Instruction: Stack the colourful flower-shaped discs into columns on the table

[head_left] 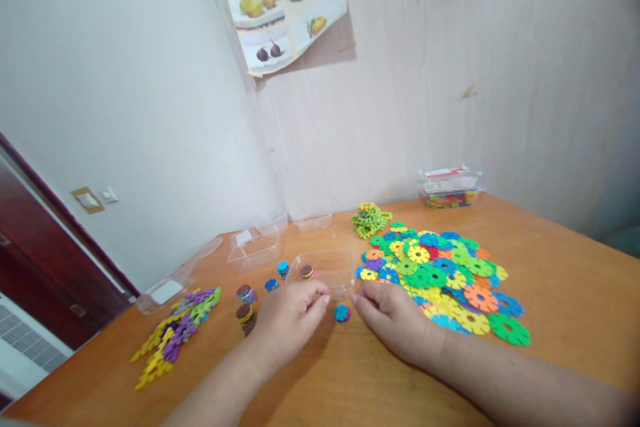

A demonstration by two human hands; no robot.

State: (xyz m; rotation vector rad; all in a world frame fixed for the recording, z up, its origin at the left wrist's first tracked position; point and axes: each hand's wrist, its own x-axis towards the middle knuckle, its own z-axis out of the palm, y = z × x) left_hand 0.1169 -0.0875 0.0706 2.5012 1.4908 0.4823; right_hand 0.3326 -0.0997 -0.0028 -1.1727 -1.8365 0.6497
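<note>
My left hand [295, 315] is closed, its thumb against curled fingers near the front of a clear plastic tub [330, 257]. Anything inside that hand is hidden. To its right, my right hand [393, 317] is closed too, with the inside of its fingers out of sight. Between the two hands, apart from both, a short stack of small notched discs [342, 313] with a blue top stands on the table. Left of my left hand are several more little disc stacks [245, 293], some topped brown and some blue. A brown-topped stack [307, 271] shows at the tub's left side.
A wide pile of colourful flower-shaped discs [450, 277] covers the table's right side. Purple, yellow and green linking pieces [177, 330] lie at left. Clear containers [256, 247] and a green pile [371, 220] stand behind. A filled clear box [450, 187] is by the wall.
</note>
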